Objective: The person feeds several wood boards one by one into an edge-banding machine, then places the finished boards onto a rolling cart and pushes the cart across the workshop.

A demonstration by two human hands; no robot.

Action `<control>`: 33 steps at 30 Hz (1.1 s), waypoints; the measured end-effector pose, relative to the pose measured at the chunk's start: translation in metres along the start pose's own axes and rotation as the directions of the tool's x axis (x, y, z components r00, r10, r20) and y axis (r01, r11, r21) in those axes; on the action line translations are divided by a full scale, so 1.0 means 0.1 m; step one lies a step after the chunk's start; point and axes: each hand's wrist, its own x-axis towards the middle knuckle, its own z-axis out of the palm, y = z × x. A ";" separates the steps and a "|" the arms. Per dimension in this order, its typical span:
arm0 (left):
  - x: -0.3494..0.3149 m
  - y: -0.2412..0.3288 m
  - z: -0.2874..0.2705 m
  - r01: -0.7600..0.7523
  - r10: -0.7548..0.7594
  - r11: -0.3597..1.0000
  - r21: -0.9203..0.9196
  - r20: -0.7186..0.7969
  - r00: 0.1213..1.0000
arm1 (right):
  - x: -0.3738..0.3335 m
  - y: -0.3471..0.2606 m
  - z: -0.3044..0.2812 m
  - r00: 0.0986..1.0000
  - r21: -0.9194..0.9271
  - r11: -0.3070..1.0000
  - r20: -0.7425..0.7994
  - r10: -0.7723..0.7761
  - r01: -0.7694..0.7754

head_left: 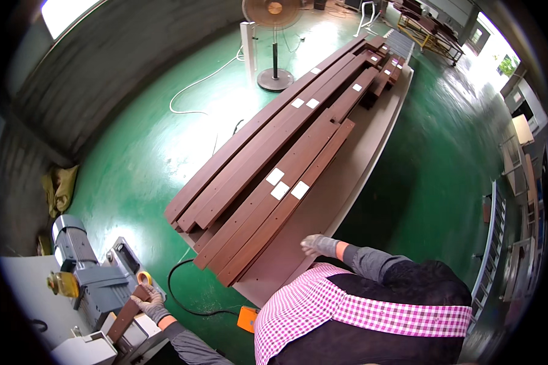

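Long boards (274, 164), centre frame: dark reddish-brown wood, smooth, low sheen, with white paper labels (280, 190). Floor (140, 158): green, glossy, reflective. Machine (82, 267), lower left: grey painted metal, matt. Left hand (149, 299) and right hand (316, 244): grey knit cloth gloves. Apron (323, 304), bottom: pink-and-white checked cloth.

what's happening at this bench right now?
A person in gloves stands between a grey machine and a long table stacked with dark brown wooden boards. The left hand grips the end of a short brown board resting on the machine, next to a roll of tape. The right hand hovers over the table edge beside the board stack, holding nothing visible. White labels sit on several boards. A pedestal fan stands on the green floor beyond.
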 end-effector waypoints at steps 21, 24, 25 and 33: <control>-1.08 -2.19 -0.14 0.480 -0.585 0.811 0.335 0.459 0.669 | 0.06 -1.66 2.39 0.867 0.089 0.903 0.254 -0.429 0.421; -1.74 -1.88 0.12 -0.073 -0.085 0.957 0.283 0.507 0.858 | -0.50 -1.66 1.60 0.851 0.017 0.873 0.214 -0.480 0.488; -1.65 -1.60 0.05 -0.172 -0.022 0.948 0.267 0.598 0.801 | -0.72 -1.65 1.33 0.843 0.011 0.853 0.151 -0.516 0.521; -1.58 -0.51 -0.65 -0.243 0.195 0.967 0.077 0.389 0.901 | -0.65 -0.95 -1.19 0.846 0.658 0.584 -0.525 -0.097 0.475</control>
